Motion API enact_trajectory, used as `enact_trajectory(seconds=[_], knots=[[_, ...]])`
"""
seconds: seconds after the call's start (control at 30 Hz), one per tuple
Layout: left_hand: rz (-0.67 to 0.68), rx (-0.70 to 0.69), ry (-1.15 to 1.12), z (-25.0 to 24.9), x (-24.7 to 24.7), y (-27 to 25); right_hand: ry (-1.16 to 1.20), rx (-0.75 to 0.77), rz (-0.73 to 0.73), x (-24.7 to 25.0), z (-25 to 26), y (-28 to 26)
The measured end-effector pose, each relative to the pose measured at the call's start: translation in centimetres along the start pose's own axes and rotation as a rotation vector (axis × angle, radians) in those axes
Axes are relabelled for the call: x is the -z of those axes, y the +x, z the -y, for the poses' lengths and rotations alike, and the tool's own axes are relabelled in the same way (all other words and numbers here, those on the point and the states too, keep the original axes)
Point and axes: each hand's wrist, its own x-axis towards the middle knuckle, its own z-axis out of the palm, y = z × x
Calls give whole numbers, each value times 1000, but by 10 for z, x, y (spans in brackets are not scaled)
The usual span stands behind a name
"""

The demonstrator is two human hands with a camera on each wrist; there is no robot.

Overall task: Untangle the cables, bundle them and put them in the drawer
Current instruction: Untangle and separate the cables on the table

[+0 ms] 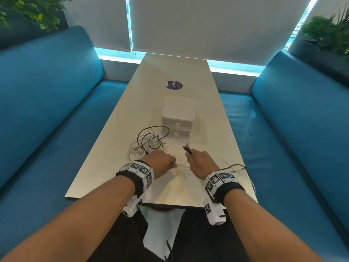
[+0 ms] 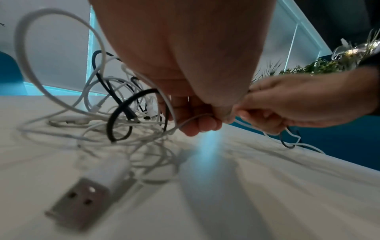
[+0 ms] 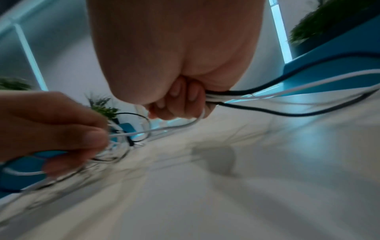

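A tangle of white and black cables point(image 1: 149, 143) lies on the pale table point(image 1: 105, 167), in front of a white two-drawer box point(image 1: 177, 118) with both drawers closed. My left hand point(image 1: 162, 162) sits beside the tangle and pinches a thin white cable point(image 2: 191, 120) that runs across to my right hand. My right hand point(image 1: 198, 160) grips a bunch of black and white cables point(image 3: 242, 95); black plug ends point(image 1: 187, 148) stick up out of the fist. Their loose lengths trail over the table's right edge point(image 1: 239, 167). A white USB plug point(image 2: 90, 191) lies near the left wrist.
A round purple sticker point(image 1: 174, 85) is on the table beyond the drawer box. Blue benches point(image 1: 47, 110) run along both sides of the table. Potted plants point(image 1: 328, 33) stand behind the benches at both back corners.
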Motion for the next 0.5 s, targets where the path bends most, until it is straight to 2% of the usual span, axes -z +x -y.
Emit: enact_trajectory(seconds=[0.17, 0.3, 0.5], knots=[[65, 23, -33, -12, -1, 0, -47, -163, -26, -3, -10, 4], [9, 61, -110, -14, -9, 8, 124, -98, 41, -2, 3, 3], [-94, 37, -153, -18, -8, 13, 170, -13, 76, -6, 9, -1]])
